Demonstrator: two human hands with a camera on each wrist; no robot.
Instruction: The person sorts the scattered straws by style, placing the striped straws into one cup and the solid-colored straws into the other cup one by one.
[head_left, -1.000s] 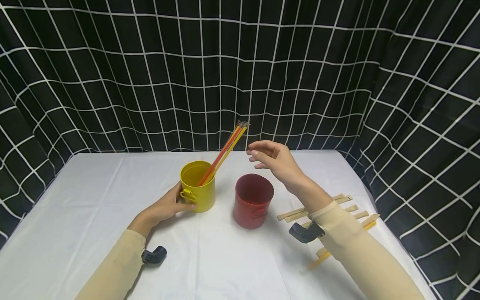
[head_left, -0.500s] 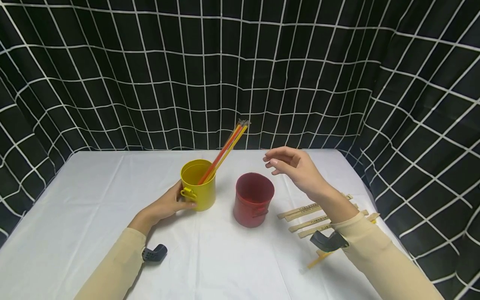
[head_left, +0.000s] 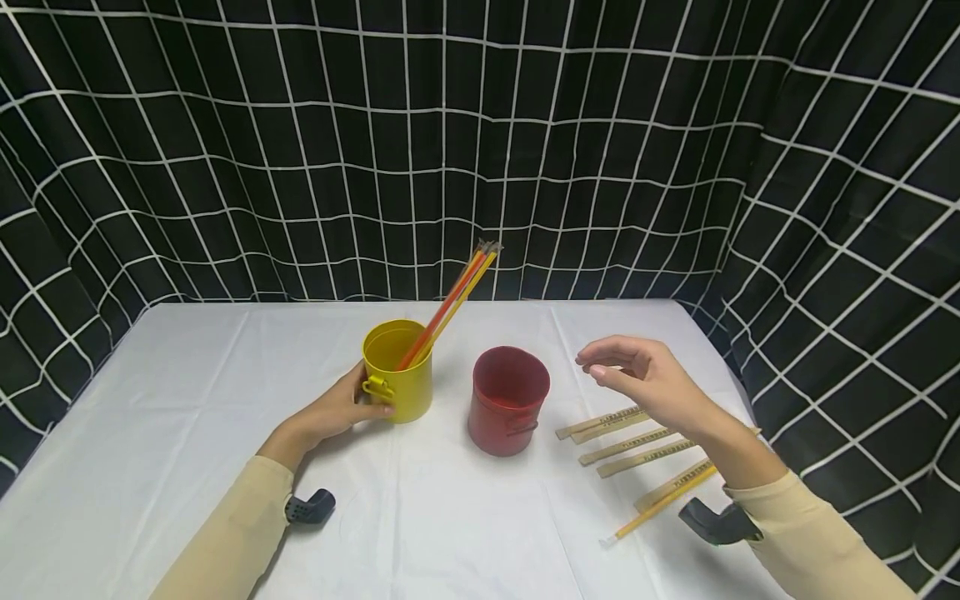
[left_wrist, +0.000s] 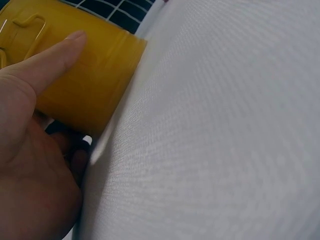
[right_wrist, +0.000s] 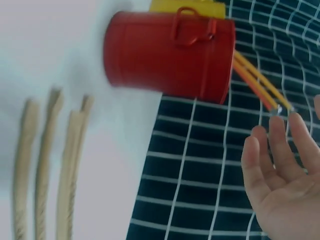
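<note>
My left hand (head_left: 333, 412) grips the side of a yellow metal pail (head_left: 411, 398) that stands on the table. In the left wrist view the thumb (left_wrist: 55, 60) lies along the pail's wall beside its wire clasp. Thin orange and yellow sticks (head_left: 452, 304) with crumpled clear wrapper ends lean out of the pail to the right. Beside it stands a red pail (head_left: 501, 427), with nothing showing inside. My right hand (head_left: 648, 379) hovers right of the red pail, fingers loosely bent and holding nothing. Below it lie several long paper-wrapped sticks (head_left: 648, 460), printed with dark characters.
One yellow stick in a clear wrapper (head_left: 660, 506) lies nearest me, beside a paper-wrapped one. The right forearm overlaps the right ends of these sticks. A white cloth (head_left: 465, 533) covers the table. Black grid-patterned curtains (head_left: 420, 150) stand behind and at both sides.
My right hand has moved right and down, away from the leaning sticks to above the paper-wrapped ones. The left hand and both pails have stayed put.
</note>
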